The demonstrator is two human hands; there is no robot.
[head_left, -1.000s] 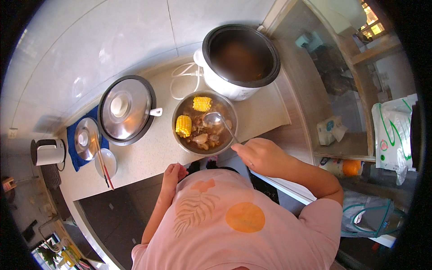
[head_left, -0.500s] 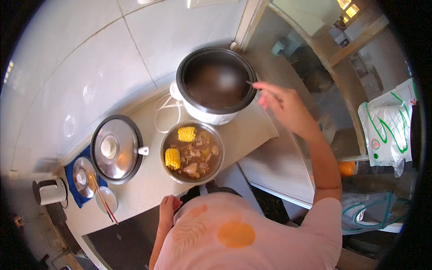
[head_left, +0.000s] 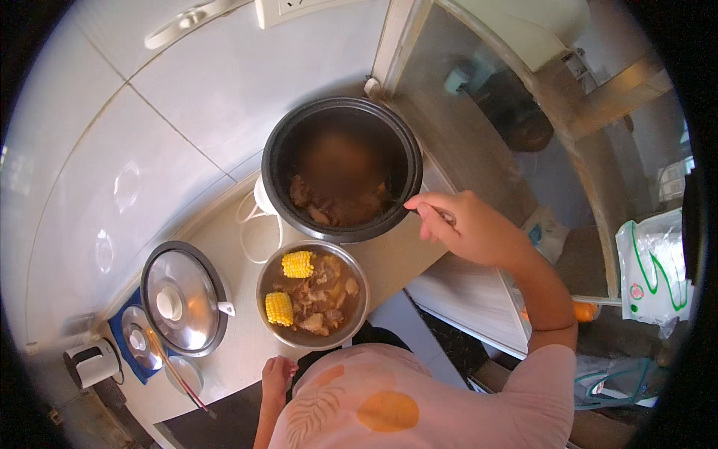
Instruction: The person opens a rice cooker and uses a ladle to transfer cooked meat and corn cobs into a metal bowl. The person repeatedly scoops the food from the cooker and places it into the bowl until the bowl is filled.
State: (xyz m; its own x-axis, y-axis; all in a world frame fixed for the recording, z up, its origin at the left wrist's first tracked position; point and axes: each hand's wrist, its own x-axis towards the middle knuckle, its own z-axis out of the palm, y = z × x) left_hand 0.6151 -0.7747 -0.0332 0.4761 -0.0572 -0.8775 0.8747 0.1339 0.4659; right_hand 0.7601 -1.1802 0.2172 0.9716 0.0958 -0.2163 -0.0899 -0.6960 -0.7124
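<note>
My right hand (head_left: 467,224) is closed round the handle of a utensil (head_left: 410,209) at the right rim of a white rice cooker. Its lower end is lost in the dark inner pot (head_left: 340,236), where chunks of meat lie in brown broth; part of the pot's inside is blurred. Just in front of the cooker stands a steel bowl (head_left: 362,314) filled with meat pieces and broth, with two pieces of corn on the cob (head_left: 298,264) at its left side. My left hand (head_left: 278,374) hangs by the counter edge below the bowl, fingers curled, with nothing visible in it.
Left on the counter (head_left: 247,337) lie a glass lid (head_left: 183,299), a smaller steel lid (head_left: 137,337) on blue cloth, chopsticks (head_left: 179,372) across a white bowl (head_left: 184,378), and a white kettle (head_left: 93,364). Tiled wall rises behind; a glass partition stands right.
The view has tipped so the cooker appears larger and more of the meat inside shows. My right hand stays at the pot's right rim, now lower against it, still gripping the utensil.
</note>
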